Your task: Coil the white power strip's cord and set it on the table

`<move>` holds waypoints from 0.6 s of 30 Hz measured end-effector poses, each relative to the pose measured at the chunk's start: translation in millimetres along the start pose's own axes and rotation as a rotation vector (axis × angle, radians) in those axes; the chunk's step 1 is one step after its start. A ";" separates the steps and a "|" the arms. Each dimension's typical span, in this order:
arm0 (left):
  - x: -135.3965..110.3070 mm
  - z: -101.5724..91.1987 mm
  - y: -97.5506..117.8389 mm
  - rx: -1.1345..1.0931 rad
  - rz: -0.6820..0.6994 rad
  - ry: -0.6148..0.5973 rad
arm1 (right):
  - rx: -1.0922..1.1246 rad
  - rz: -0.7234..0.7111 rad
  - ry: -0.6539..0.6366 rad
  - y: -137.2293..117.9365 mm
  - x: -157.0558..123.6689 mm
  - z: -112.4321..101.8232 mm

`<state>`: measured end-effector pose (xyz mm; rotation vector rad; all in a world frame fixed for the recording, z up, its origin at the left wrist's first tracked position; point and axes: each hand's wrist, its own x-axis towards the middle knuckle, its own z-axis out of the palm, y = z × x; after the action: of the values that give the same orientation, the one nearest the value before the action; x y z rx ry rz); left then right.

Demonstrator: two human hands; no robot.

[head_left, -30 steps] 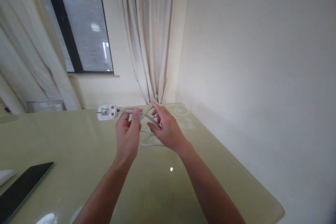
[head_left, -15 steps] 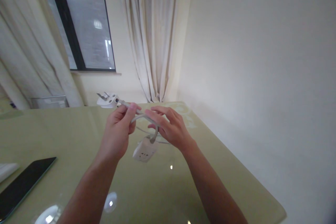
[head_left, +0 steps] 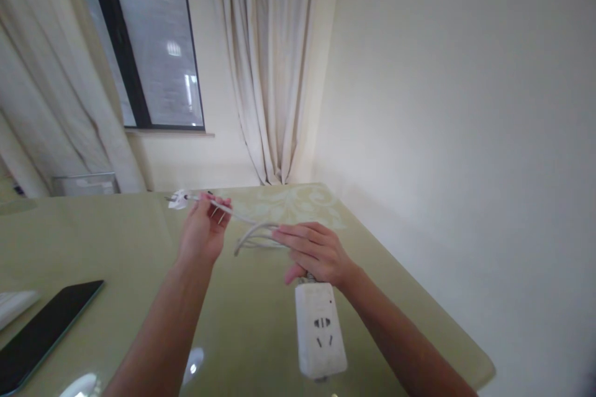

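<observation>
A white power strip hangs just below my right hand, its socket face toward me. My right hand is closed around the pale cable, which droops in loose loops to the left of the fingers. Farther left, my left hand grips the cable near its other end, thumb on top. The white plug sticks out beyond that hand, its prongs pointing left. Between the two hands the cable runs slightly slack above the table.
The glossy green table has a pale floral pattern at its far corner. On the left lie a dark phone-like slab and a white object. A wall borders the right side; curtains and a window stand behind.
My hands have moved apart, the right one toward the right and nearer me. The power strip has swung right and closer, its face now fully visible. The plug has dropped a little.
</observation>
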<state>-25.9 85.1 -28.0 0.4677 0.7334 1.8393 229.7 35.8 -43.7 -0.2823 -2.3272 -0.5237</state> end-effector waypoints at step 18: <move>50.4 -61.2 36.0 0.389 0.441 -0.054 | 0.241 0.891 0.156 51.1 -97.8 -60.7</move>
<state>-107.5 106.2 -49.7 0.9915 1.0169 2.0798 354.2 49.4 -57.3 -1.0404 -1.8347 0.1710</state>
